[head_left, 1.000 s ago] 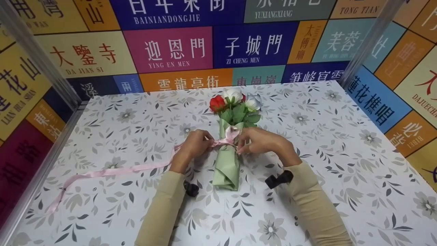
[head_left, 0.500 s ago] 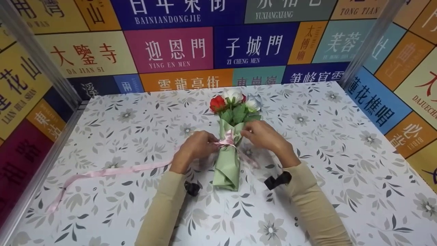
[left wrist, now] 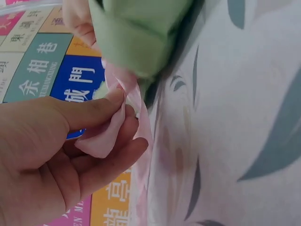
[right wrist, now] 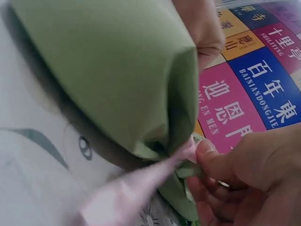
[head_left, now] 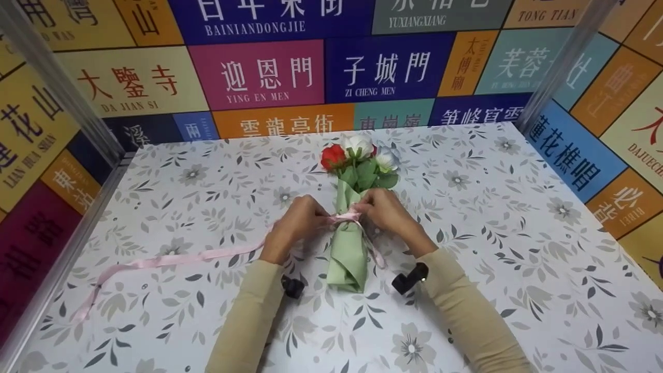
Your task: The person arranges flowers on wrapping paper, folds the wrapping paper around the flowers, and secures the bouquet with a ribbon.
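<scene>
A bouquet wrapped in green paper [head_left: 348,254] lies on the table, its red, white and pale blue flowers [head_left: 357,150] pointing away from me. Pink ribbon [head_left: 346,216] goes round the middle of the wrap. My left hand [head_left: 303,220] is at the wrap's left side; in the left wrist view its thumb and fingers pinch the ribbon [left wrist: 106,134]. On the other side, my right hand [head_left: 386,210] pinches ribbon close to the knot, thumb [right wrist: 211,157] against the fingers in the right wrist view. A ribbon tail [head_left: 377,255] hangs down right of the wrap.
A long ribbon end [head_left: 176,259] trails across the table to the left. The table has a white cloth [head_left: 207,321] with grey leaves and flowers. Colourful panels with lettering [head_left: 259,72] stand behind and at both sides. Black wrist cameras [head_left: 409,278] sit on both cuffs.
My right hand first moved up off the ribbon's right end, which dropped beside the wrap, then came in to the knot and took ribbon there. The left hand keeps its pinch.
</scene>
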A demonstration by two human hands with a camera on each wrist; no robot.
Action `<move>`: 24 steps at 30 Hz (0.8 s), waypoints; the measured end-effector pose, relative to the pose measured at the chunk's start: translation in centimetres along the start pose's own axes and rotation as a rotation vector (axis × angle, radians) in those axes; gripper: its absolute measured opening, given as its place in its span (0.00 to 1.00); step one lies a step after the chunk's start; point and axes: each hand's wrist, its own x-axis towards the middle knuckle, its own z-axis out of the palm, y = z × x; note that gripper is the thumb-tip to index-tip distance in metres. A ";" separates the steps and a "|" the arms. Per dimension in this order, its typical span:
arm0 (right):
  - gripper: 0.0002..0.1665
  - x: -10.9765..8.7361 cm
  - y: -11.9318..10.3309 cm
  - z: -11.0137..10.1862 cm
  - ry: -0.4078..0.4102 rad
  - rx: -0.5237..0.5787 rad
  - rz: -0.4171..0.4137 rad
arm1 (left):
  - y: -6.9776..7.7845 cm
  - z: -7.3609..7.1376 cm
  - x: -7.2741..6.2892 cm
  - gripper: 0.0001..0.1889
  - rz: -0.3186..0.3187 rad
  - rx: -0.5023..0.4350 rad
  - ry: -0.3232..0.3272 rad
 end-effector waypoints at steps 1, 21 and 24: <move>0.12 0.0 0.1 -0.2 -0.020 0.011 0.019 | 0.0 0.0 0.0 0.04 -0.016 0.000 -0.002; 0.06 0.5 2.1 -0.4 -0.214 0.621 0.031 | -0.3 0.2 0.1 0.06 0.022 -0.063 -0.015; 0.05 0.8 2.6 -0.2 -0.143 0.490 0.110 | -0.8 0.0 -0.1 0.06 -0.056 -0.064 0.014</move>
